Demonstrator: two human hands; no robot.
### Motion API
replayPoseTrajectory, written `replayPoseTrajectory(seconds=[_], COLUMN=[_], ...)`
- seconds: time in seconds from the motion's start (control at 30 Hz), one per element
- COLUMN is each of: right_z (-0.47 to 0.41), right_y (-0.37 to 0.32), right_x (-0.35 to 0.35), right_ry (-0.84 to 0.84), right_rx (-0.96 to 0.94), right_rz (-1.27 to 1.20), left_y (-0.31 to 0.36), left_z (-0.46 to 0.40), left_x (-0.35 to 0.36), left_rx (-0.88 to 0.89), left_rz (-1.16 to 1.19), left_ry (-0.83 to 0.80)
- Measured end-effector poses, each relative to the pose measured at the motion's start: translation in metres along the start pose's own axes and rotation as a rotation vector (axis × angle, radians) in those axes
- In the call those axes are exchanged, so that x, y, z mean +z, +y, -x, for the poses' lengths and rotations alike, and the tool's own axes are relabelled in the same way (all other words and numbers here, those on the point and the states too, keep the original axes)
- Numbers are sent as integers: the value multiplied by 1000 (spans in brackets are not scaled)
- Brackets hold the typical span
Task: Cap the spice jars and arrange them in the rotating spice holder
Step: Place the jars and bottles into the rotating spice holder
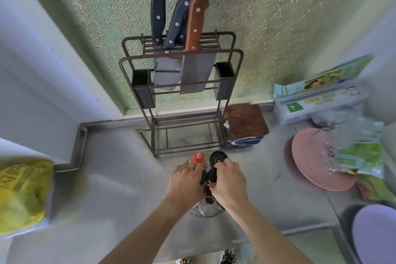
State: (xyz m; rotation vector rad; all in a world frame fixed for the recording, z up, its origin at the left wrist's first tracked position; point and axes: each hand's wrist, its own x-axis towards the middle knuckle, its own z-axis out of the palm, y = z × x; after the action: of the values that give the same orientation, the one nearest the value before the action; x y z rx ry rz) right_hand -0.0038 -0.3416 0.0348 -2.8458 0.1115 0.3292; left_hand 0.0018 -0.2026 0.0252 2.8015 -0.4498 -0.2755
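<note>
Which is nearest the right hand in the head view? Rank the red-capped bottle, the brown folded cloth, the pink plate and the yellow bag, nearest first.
From the right hand:
1. Red-capped bottle, just to its left, by the left hand.
2. Brown folded cloth, behind it, beside the knife rack.
3. Pink plate, off to the right.
4. Yellow bag, far left edge.

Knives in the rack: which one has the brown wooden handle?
The rightmost knife, with the wide cleaver blade; the other knives have dark blue-black handles.
</note>
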Motion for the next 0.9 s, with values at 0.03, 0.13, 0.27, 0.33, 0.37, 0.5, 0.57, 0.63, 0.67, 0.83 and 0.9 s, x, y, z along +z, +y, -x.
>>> replayPoseTrajectory(seconds=[0.03,0.13,0.27,0.33,0.37,0.5,0.57,0.63,0.67,0.83,0.9], right_z=[0,2,6,8,9,11,12,12,12,17,19], right_y=[1,3,8,10,11,15,18,21,22,27,30], right_x=[2,4,6,8,8,12,15,15,15,15,15], right_ry=[-2,15,36,27,25,41,45,50,43,45,81], right_rx=[-20,-83,-132,-136,-129,-104,-110,-109,-108,-129,-138], right_rz=[11,28,69,81,80,57,53,54,53,-4,-54], left_y=[0,-1,-2,-2,-1,-2,-2,-3,-4,-6,-8], left_z=[0,1,2,2,1,0,0,2,4,13,18], left_x=[1,6,12,13,13,15,17,18,18,18,15], left_rx=[-9,-17,-17,-23,-32,-58,-59,-61,-62,-50,-55], left_rz=[-9,-24,-76,-103,-104,-105,-103,-84,-75,-16,14], left_ry=[-3,-9,-14,-20,-24,-31,-36,-41,-40,-11,15])
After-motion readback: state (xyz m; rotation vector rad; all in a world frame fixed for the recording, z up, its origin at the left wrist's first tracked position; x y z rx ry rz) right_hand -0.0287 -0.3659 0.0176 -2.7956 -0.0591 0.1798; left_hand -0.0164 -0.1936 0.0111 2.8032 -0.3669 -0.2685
